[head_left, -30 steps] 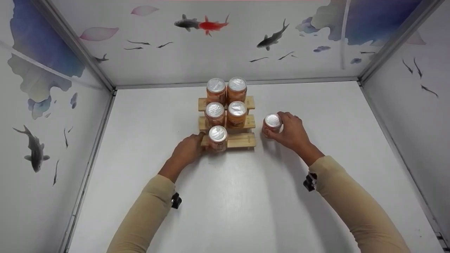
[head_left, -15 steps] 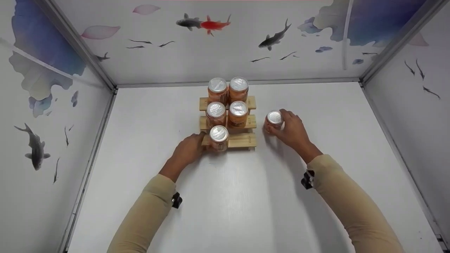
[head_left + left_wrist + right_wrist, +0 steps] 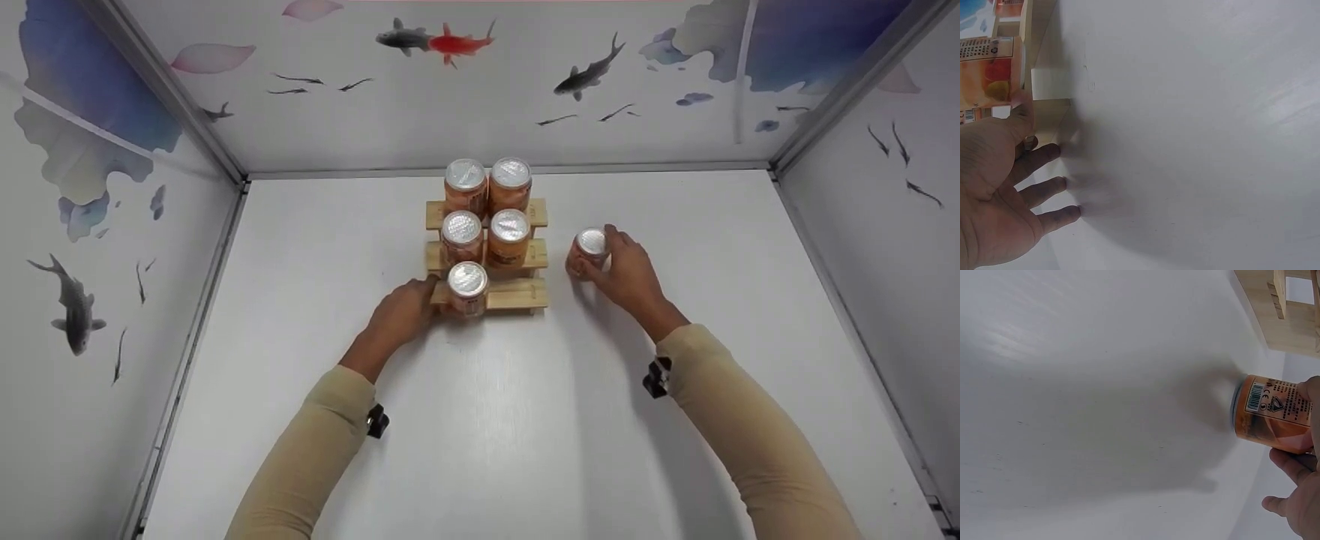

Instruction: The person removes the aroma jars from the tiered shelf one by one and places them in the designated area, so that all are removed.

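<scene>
A stepped wooden rack [image 3: 517, 295] stands near the back of the white table. Two orange cans [image 3: 510, 184] are on its top step and two on the middle one. One more orange can [image 3: 469, 289] stands at the left of the lowest step. My left hand [image 3: 401, 311] pinches that step's left end between thumb and index finger; in the left wrist view its other fingers [image 3: 1044, 191] are spread. Right of the rack, my right hand [image 3: 634, 277] grips an upright orange can [image 3: 1272, 413] with a silvery top. Whether this can touches the table cannot be told.
The white tabletop [image 3: 480, 420] is bounded by printed panels at the left, right and back [image 3: 480, 127]. The rack's upper step lies close to the back panel. Small dark devices [image 3: 657, 377] are strapped at both sleeves.
My right hand has shifted slightly right and away from me with its can, widening the gap to the rack. The left hand keeps its place on the rack. The head view has tilted a little.
</scene>
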Demonstrator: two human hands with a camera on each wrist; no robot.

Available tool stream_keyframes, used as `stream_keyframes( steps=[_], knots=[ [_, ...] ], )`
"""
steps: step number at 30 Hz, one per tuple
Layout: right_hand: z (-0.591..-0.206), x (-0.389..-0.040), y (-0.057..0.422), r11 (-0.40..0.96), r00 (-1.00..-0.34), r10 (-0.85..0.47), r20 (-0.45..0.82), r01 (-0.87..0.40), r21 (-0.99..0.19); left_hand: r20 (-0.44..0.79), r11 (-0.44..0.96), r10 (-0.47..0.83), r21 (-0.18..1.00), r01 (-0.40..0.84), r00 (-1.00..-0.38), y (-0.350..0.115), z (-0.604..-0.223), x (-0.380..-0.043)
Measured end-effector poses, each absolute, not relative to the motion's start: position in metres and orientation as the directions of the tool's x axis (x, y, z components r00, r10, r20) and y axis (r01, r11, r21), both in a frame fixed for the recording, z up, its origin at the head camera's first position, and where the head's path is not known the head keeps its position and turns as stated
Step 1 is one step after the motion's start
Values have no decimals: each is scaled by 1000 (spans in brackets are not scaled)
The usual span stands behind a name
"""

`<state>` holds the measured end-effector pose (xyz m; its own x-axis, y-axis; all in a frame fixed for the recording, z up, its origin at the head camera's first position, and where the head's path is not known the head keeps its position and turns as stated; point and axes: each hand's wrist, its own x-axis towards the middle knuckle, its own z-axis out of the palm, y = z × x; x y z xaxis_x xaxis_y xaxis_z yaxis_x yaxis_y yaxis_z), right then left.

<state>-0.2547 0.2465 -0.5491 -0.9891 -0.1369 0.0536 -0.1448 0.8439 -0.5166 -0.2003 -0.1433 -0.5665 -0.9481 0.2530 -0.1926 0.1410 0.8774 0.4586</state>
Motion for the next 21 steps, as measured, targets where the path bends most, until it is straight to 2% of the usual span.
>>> stream_keyframes(
  steps=[17, 21],
  knots=[
    [-548, -256, 250, 843, -988, -144, 54, -151, -516, -166, 861, 274, 482, 164, -947, -146, -571, -203],
    [-545, -255, 250, 847, -988, -145, 49, -150, -509, -126, 857, 295, 474, 204, -947, -154, -598, -214]
  ],
)
